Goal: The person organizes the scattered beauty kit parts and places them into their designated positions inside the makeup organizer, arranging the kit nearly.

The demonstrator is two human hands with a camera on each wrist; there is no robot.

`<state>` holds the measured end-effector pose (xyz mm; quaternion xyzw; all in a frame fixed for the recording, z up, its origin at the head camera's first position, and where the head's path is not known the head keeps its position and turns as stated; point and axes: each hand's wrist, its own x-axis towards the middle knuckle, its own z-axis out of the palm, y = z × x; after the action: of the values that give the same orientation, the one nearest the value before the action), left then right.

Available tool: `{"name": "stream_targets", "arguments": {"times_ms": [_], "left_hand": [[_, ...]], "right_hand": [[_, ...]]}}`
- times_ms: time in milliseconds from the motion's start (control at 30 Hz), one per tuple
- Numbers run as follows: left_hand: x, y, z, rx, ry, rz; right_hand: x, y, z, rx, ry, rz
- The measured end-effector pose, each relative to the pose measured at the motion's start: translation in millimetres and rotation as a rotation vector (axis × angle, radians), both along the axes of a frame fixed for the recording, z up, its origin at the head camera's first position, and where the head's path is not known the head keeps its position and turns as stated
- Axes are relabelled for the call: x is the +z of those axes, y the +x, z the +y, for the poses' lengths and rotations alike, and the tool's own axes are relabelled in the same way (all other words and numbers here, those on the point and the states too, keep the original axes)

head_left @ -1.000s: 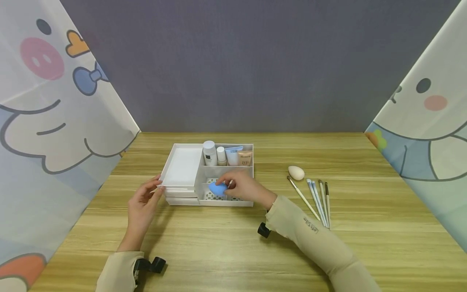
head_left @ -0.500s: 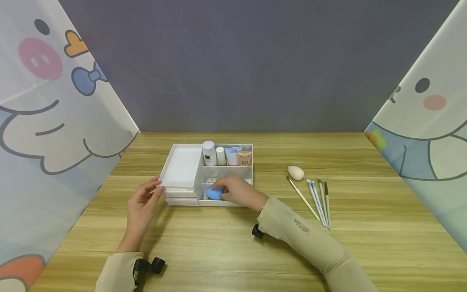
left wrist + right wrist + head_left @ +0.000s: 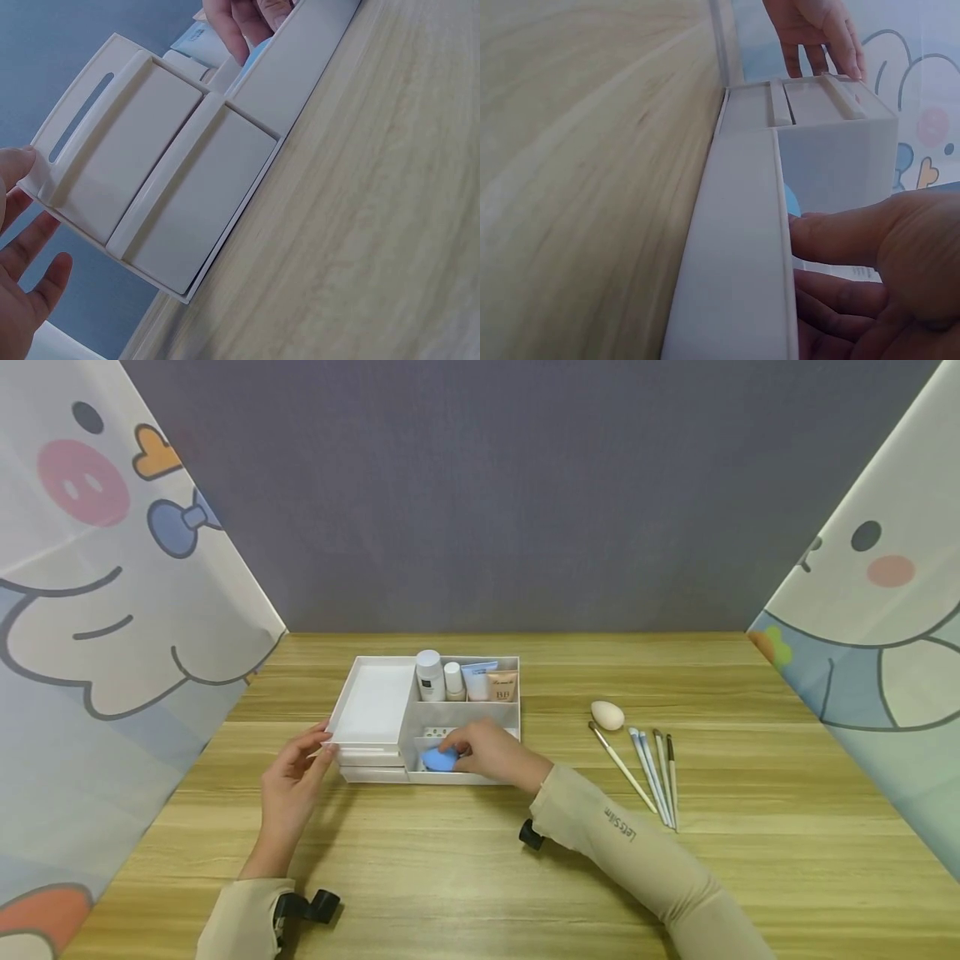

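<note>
The organizer (image 3: 371, 700) looks smooth plastic; the blue sponge (image 3: 438, 760) at its five o'clock, matt; the tabletop (image 3: 420, 868), faintly glossy wood; the backdrop (image 3: 480, 502) at twelve o'clock, matt cloth

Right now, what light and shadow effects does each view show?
Head: pale sheen on the table, soft shadow beside the left hand; left wrist: faint shadow on the table near the organizer; right wrist: the right hand, lower fingers darker than its thumb.

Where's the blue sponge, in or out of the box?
In: the head view shows the sponge inside the box, behind its front wall, the right hand holding it. Whether it touches bottom, I cannot tell.
</note>
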<state>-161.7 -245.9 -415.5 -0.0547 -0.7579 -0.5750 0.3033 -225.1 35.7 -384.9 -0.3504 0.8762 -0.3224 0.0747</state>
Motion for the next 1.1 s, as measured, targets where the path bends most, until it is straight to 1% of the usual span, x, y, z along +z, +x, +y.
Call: {"name": "stream_targets", "arguments": {"times_ms": [100,200,367,667,767,1100], "left_hand": [[0.7,-0.3,0,-0.009,0.005,0.013],[0.7,-0.3,0,-0.012,0.007,0.016],[1.1,-0.2,0,-0.009,0.003,-0.001],[1.6,1.5,-1,-0.009,0.000,-0.025],[1.7,1.4,0,-0.004,-0.002,-0.026],[0.9,1.2,-1,-0.010,0.019,-0.036]], "right_hand": [[3.2,-1.7,4,-0.031,0.003,-0.052],[8.5,-2.8,10,-0.054,-0.024,-0.085],[17.0,-5.4,22,-0.076,-0.070,-0.075],[29.9,-6.8,48,-0.135,-0.124,-0.150],[33.6,-6.9,57,-0.146,-0.145,-0.149],[35.0,-8.8,83,-0.161,-0.216,-0.125]]}}
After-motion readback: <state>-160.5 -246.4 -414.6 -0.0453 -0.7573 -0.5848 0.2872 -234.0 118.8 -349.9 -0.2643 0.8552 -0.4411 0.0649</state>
